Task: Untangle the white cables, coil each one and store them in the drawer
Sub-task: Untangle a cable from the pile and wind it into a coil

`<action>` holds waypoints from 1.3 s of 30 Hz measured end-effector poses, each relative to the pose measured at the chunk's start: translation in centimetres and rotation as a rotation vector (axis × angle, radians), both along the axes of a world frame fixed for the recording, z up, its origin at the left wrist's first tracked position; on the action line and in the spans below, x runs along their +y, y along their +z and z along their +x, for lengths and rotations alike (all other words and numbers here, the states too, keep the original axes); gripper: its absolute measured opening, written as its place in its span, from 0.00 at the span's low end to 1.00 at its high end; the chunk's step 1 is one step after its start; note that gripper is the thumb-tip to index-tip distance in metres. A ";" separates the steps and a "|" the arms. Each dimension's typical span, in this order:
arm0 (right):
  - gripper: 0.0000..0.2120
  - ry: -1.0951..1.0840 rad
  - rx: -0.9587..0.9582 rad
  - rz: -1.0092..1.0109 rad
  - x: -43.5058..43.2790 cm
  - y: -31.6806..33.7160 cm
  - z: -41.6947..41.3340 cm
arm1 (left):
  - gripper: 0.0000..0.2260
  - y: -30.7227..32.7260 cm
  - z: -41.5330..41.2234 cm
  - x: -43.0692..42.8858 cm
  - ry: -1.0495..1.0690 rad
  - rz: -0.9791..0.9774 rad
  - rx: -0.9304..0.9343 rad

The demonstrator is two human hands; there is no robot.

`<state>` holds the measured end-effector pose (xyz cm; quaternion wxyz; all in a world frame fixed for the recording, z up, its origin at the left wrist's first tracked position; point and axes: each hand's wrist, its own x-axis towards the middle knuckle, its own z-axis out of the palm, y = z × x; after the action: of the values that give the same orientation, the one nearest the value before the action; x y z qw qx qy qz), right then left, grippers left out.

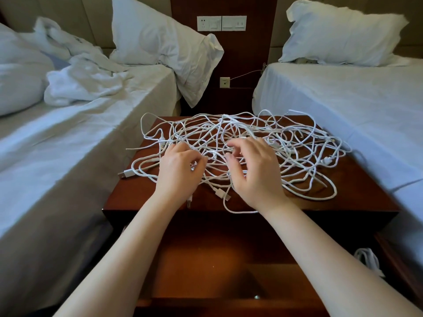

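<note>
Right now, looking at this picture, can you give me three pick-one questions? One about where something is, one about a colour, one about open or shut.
1. Where is the tangle of cables? A) left bed B) nightstand C) floor
2. What colour are the cables? A) black B) white C) red
3. The drawer is: A) pulled open B) shut C) missing
Answers: B, the tangle sprawls across the nightstand's top; B, every strand is white; A, its inside shows below the top.
</note>
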<state>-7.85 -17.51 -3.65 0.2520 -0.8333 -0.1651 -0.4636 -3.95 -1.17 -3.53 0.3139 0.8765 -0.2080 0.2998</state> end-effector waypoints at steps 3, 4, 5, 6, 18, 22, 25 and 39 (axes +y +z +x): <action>0.15 0.076 0.032 -0.012 0.0 -0.3 0.0 | 0.06 -0.1 0.0 0.0 -0.021 0.009 -0.033; 0.16 0.087 0.041 -0.014 0.0 -0.2 0.0 | 0.06 -0.2 0.0 0.0 -0.024 0.012 -0.042; 0.15 0.094 0.047 -0.024 0.0 -0.2 0.1 | 0.07 -0.2 0.0 0.0 -0.024 0.013 -0.047; 0.13 0.097 0.055 -0.038 -0.1 -0.2 0.2 | 0.07 -0.3 0.1 0.0 -0.023 0.009 -0.046; 0.07 -0.228 0.115 0.270 -2.1 -0.6 1.0 | 0.11 -0.3 0.3 0.2 0.103 -0.143 -0.113; 0.08 -0.341 0.146 0.312 -2.4 -0.4 1.2 | 0.09 0.1 0.6 1.3 0.302 -0.200 -0.055; 0.09 -0.414 0.178 0.343 -3.4 -0.3 1.3 | 0.15 -0.1 1.3 2.0 0.341 -0.211 0.002; 0.15 0.085 0.024 -0.165 0.3 0.5 0.0 | 0.16 -0.5 -0.1 -0.1 0.062 -0.029 -0.098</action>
<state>-7.86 -17.19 -3.15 0.2039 -0.8490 -0.2350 -0.4271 -4.00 -1.29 -4.00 0.3064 0.8622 -0.1916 0.3549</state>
